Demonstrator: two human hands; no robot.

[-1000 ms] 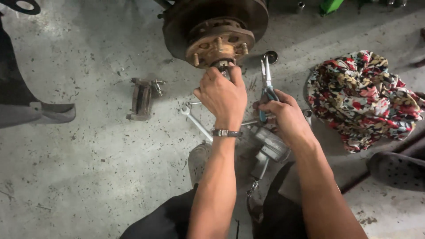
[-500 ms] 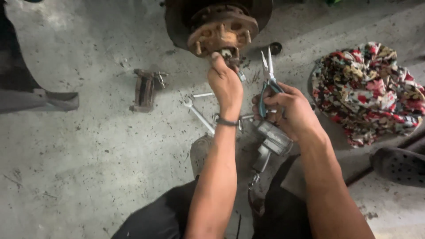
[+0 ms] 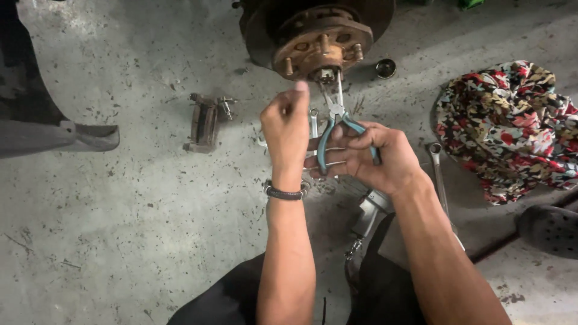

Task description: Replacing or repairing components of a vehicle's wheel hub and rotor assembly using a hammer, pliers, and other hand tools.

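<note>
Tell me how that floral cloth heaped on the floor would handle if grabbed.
The crumpled floral cloth lies in soft folds on the concrete floor, so it would likely sag limply. It looks light for its bulk. It probably won't roll or slide far if pushed, only bunch.

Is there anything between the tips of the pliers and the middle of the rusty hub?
Nothing visible. The right hand holds the pliers, and their tips already reach the centre of the hub. The left hand is raised just beside them, left of the tips, not across their path.
</note>
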